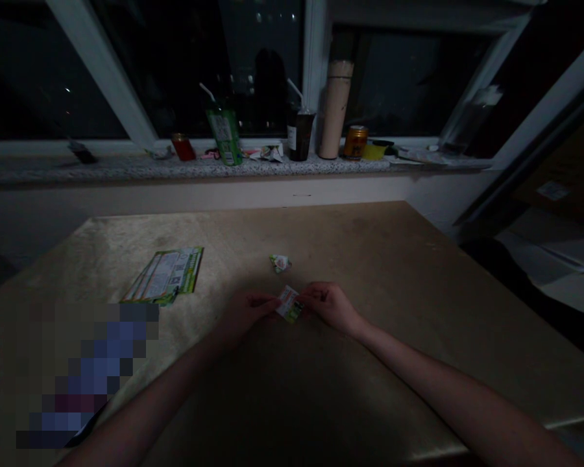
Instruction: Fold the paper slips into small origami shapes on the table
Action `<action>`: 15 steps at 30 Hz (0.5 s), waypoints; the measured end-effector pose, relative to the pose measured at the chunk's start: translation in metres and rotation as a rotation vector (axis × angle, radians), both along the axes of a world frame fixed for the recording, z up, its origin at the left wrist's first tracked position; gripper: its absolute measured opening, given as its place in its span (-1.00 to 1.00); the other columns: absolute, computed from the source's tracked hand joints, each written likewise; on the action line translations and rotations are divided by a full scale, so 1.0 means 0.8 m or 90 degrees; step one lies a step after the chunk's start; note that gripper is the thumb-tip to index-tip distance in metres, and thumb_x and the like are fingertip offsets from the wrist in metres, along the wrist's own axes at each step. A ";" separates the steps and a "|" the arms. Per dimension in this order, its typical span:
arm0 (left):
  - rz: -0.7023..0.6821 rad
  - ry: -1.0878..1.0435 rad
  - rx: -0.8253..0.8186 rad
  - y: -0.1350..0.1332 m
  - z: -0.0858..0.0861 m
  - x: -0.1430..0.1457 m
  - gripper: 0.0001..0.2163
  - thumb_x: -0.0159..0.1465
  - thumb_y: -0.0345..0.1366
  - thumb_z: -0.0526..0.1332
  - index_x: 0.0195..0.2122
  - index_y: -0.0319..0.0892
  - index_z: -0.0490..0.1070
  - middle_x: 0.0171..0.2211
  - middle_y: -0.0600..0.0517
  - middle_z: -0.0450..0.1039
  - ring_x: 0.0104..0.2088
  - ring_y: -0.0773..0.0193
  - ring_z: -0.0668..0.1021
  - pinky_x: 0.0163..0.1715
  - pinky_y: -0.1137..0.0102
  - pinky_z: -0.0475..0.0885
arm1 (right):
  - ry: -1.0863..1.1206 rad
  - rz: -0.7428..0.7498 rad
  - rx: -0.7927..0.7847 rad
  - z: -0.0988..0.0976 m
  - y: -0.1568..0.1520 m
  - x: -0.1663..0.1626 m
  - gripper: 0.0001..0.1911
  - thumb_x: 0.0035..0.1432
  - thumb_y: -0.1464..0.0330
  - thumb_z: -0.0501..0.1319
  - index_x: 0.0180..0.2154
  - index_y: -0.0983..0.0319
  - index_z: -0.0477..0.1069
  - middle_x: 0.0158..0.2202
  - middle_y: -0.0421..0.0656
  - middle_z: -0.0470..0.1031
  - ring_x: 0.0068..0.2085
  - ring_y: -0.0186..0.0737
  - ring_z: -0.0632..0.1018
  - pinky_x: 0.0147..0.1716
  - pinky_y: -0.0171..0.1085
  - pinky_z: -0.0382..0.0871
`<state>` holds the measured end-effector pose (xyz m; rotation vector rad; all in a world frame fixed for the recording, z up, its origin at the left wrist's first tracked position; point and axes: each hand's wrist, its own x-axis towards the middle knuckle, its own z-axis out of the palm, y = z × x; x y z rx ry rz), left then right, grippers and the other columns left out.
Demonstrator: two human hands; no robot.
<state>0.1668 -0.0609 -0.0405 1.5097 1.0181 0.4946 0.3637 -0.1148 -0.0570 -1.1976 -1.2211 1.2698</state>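
The small printed paper (289, 305) is held in the air or just on the table, I cannot tell exactly which, in front of the person, between the two hands. It is white in its upper part and green toward the lower edge, and it is turned so that one corner points up. The left hand (246, 318) pinches it at the left corner, with the thumb lying on top. The right hand (335, 308) pinches it at the right side, with thumb and fingertips close together. The hands are apart from each other, and only the paper joins them.

Just beyond the paper lies a folded piece (280, 263), also white and green, with roughly triangular shape. It touches neither hand. Farther to the left, a pile of printed sheets (170, 272) is spread a little like a fan on the brown table (360, 240). Nearer to the person, beside the left forearm, there is an object hidden by large blurred squares (97, 363).

Behind the table runs a speckled windowsill (267, 170). On it stand, from left to right, a red jar (183, 148), a green cup (224, 137) with straw, a dark cup (300, 135) with straw, a tall pinkish flask (335, 111) and an orange can (355, 143). The window (409, 84) behind them is dark.
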 end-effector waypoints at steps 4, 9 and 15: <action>0.016 0.030 0.040 -0.001 0.009 0.002 -0.81 0.12 -0.18 0.27 -0.38 -0.20 0.57 -0.44 0.01 0.59 -0.40 0.18 0.60 -0.36 0.38 0.47 | -0.009 -0.021 -0.001 0.002 -0.001 -0.004 -0.53 -0.12 -0.03 0.32 -0.50 0.28 0.42 -0.62 -0.23 0.43 -0.60 -0.36 0.43 -0.59 -0.37 0.31; 0.055 0.036 0.095 -0.008 0.020 0.007 -0.79 0.14 -0.16 0.24 -0.35 -0.18 0.57 -0.44 0.04 0.58 -0.39 0.19 0.59 -0.35 0.39 0.45 | 0.110 -0.037 -0.046 -0.004 -0.002 -0.011 -0.53 -0.16 0.00 0.35 -0.44 0.29 0.44 -0.53 -0.21 0.50 -0.53 -0.35 0.50 -0.51 -0.37 0.37; 0.062 0.036 0.118 -0.012 0.016 0.005 -0.77 0.14 -0.13 0.24 -0.33 -0.17 0.56 -0.44 0.05 0.58 -0.39 0.17 0.58 -0.33 0.37 0.43 | 0.112 0.098 -0.182 -0.001 -0.012 -0.023 -0.48 -0.23 -0.02 0.38 -0.47 0.34 0.47 -0.52 -0.15 0.53 -0.50 -0.27 0.55 -0.43 -0.31 0.43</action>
